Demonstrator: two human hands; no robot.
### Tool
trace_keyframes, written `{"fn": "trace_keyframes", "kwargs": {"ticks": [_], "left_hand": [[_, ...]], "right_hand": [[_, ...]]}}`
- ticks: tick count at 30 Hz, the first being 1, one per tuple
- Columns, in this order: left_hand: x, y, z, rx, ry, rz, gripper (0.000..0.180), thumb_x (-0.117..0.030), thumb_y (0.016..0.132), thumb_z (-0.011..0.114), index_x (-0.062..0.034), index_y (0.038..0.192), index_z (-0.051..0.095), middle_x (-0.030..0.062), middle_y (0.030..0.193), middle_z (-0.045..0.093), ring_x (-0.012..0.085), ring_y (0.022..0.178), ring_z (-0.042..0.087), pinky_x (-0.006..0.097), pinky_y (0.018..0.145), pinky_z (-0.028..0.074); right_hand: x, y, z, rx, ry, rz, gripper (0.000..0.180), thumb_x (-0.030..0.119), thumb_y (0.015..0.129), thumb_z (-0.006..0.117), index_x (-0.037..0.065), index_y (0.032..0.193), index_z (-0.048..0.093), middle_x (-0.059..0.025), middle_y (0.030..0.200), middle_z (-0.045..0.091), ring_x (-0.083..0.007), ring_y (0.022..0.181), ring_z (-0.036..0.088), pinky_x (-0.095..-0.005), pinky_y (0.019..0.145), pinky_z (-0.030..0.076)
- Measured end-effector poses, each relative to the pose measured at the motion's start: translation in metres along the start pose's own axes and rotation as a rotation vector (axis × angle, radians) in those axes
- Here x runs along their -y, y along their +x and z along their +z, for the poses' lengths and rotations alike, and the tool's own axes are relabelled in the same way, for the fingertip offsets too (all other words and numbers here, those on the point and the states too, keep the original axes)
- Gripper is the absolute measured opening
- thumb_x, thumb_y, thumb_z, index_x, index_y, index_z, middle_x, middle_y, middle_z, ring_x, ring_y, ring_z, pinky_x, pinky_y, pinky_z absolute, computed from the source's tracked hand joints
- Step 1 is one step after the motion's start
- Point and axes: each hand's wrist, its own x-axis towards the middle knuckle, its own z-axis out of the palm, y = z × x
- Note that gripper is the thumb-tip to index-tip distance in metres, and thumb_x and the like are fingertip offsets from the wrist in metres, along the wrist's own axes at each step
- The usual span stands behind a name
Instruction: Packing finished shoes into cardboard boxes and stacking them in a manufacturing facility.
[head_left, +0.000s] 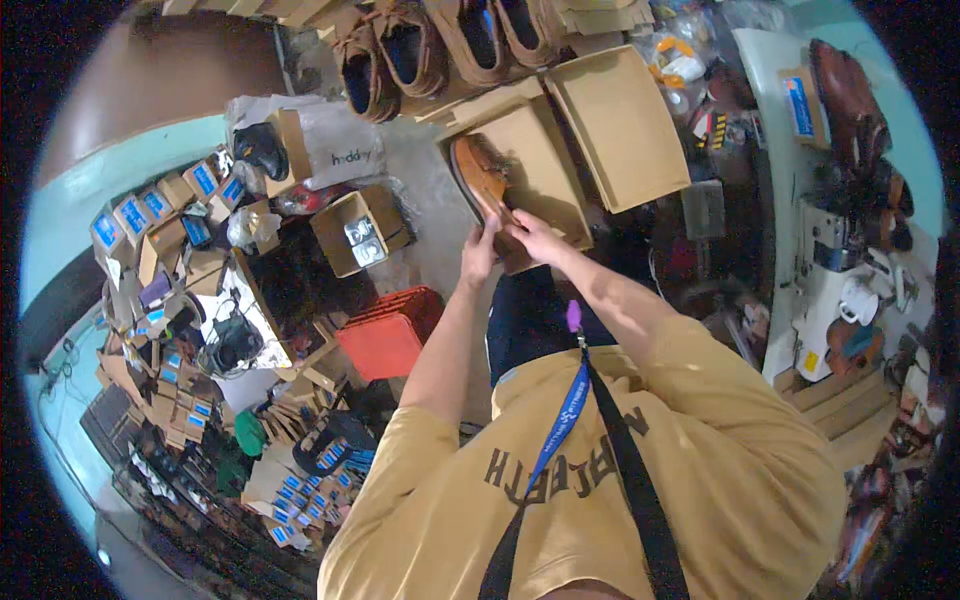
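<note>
Setting tan shoe (pixel 482 178) into open shoebox (pixel 540 170) at far centre; left hand (pixel 480 250) and right hand (pixel 535 240) both clamped on heel end (lid (pixel 620 125) just right). Next: probably release, then lid on.

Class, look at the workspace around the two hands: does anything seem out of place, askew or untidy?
Yes. Left of the red crate, small boxes lie jumbled at odd angles. Both hands, left hand and right hand, hold one brown shoe over its open box.

shirt (pixel 620 470): mustard, short-sleeved, dark lettering | lanyard (pixel 560 430): blue | strap (pixel 640 490): black
</note>
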Motion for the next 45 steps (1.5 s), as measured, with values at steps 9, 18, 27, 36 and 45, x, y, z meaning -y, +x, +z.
{"fn": "trace_keyframes", "kwargs": {"ticks": [9, 18, 27, 36, 45], "left_hand": [[0.005, 0.045, 0.044, -0.087, 0.350, 0.552, 0.061, -0.026, 0.079, 0.079, 0.0103, 0.119, 0.050, 0.0163, 0.110, 0.062, 0.0250, 0.099, 0.058, 0.038, 0.090, 0.047], [0.017, 0.097, -0.032, -0.271, 0.748, 0.536, 0.089, -0.044, 0.089, 0.062, 0.0144, 0.142, 0.021, 0.0350, 0.143, 0.033, 0.0437, 0.129, 0.041, 0.041, 0.109, 0.033], [0.007, 0.110, -0.032, 0.026, 0.429, 0.609, 0.059, -0.013, 0.096, 0.053, -0.0021, 0.146, 0.025, 0.0152, 0.148, 0.036, 0.0283, 0.133, 0.038, 0.040, 0.111, 0.027], [-0.015, 0.120, -0.065, -0.020, 0.413, 0.589, 0.075, -0.020, 0.089, 0.069, -0.0011, 0.145, 0.023, 0.0189, 0.144, 0.039, 0.0285, 0.128, 0.042, 0.041, 0.106, 0.036], [-0.072, -0.053, 0.065, -0.209, 0.775, 1.332, 0.067, -0.022, 0.083, 0.070, 0.0022, 0.137, 0.039, 0.0219, 0.136, 0.043, 0.0383, 0.127, 0.039, 0.046, 0.110, 0.029]], "right_hand": [[0.033, -0.017, -0.054, 0.049, -0.526, 0.018, 0.055, 0.026, 0.080, 0.065, 0.001, 0.126, 0.049, -0.0265, 0.111, 0.060, -0.0412, 0.104, 0.058, -0.0482, 0.088, 0.047], [0.161, -0.244, -0.271, -0.745, -0.422, -0.217, 0.016, 0.019, 0.090, 0.063, 0.009, 0.100, 0.069, -0.0085, 0.094, 0.068, -0.0222, 0.088, 0.064, -0.0374, 0.078, 0.051], [-0.024, -0.513, -0.484, -1.704, -0.945, 1.011, 0.055, 0.043, 0.088, 0.058, 0.002, 0.123, 0.054, -0.0256, 0.107, 0.062, -0.0445, 0.105, 0.058, -0.0496, 0.093, 0.043], [0.002, -0.489, -0.441, -1.898, -0.802, 0.554, 0.040, 0.045, 0.088, 0.062, 0.013, 0.111, 0.066, -0.0177, 0.105, 0.065, -0.0385, 0.104, 0.058, -0.0434, 0.087, 0.046], [0.151, -0.382, -0.291, -1.227, -0.781, -0.248, 0.044, 0.026, 0.093, 0.062, -0.002, 0.126, 0.055, -0.0170, 0.126, 0.054, -0.0268, 0.114, 0.052, -0.0373, 0.094, 0.043]]}}
